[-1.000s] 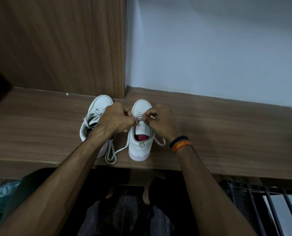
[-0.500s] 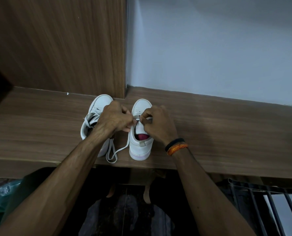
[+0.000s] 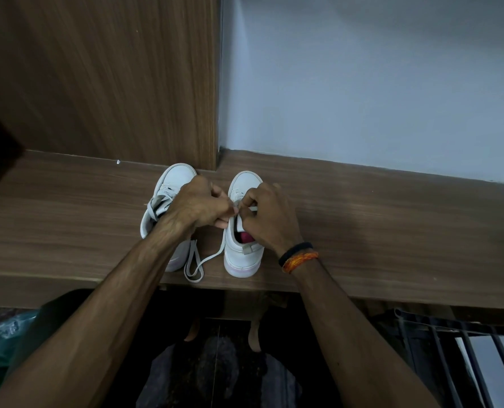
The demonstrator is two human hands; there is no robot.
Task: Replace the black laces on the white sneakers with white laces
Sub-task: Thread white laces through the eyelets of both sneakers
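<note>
Two white sneakers stand side by side on a wooden shelf (image 3: 392,231), toes pointing at the wall. The right sneaker (image 3: 243,254) has a pink lining and a white lace (image 3: 199,263) that trails off its left side in a loop towards the shelf's front edge. My left hand (image 3: 199,206) and my right hand (image 3: 269,217) meet over this shoe's eyelets, each pinching the white lace. The left sneaker (image 3: 175,179) carries a white lace and is partly hidden behind my left wrist.
A wooden panel (image 3: 112,78) rises behind the left sneaker and a pale wall (image 3: 362,83) behind the right one. Below the shelf, a dark metal rack (image 3: 450,343) is at the right and a greenish plastic bag (image 3: 0,337) at the left.
My right hand has shifted slightly left and down over the right sneaker's tongue, covering the lace end that hung at its right side. The left hand has barely moved.
</note>
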